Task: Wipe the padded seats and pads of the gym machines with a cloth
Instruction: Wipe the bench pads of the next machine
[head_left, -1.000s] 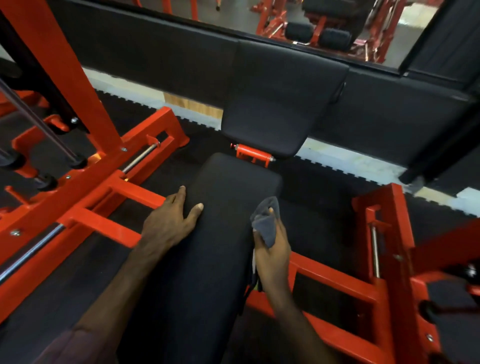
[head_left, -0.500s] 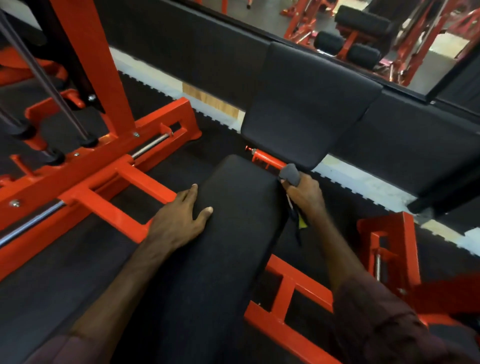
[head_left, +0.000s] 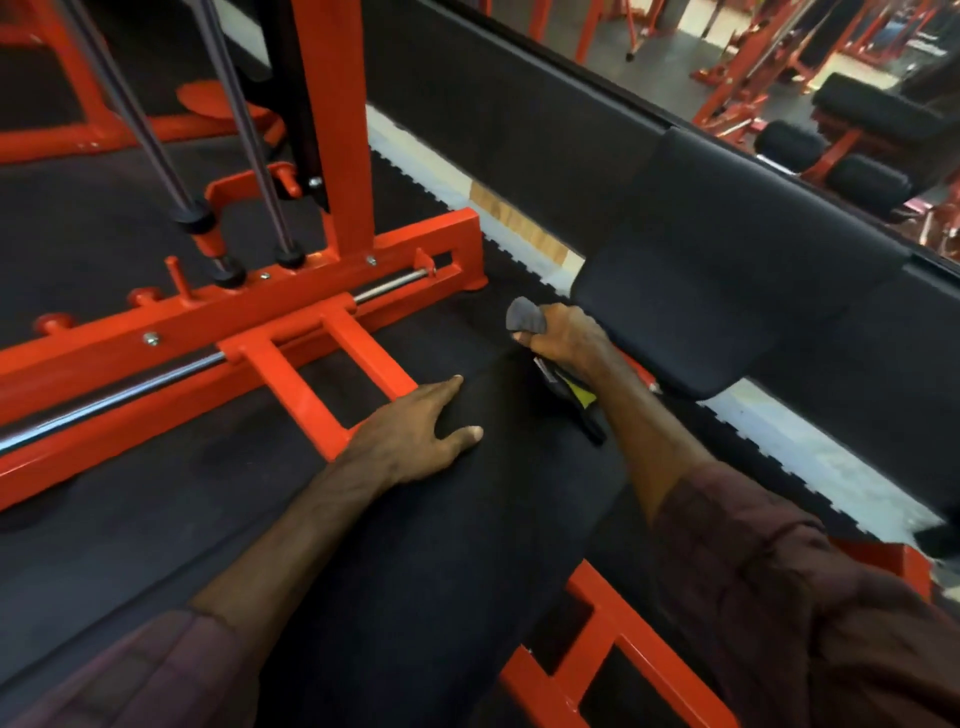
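The right hand (head_left: 563, 338), gripping a bunched grey cloth (head_left: 525, 316), has travelled up the right edge of the bench (head_left: 441, 545) to its far end, just below the angled back pad (head_left: 727, 270). A second ago it was midway along that edge, so the seat's side looks wiped along its length and the back pad is probably next. The left hand (head_left: 415, 434) stays flat, fingers spread, on the bench's left edge. No containers are in view.
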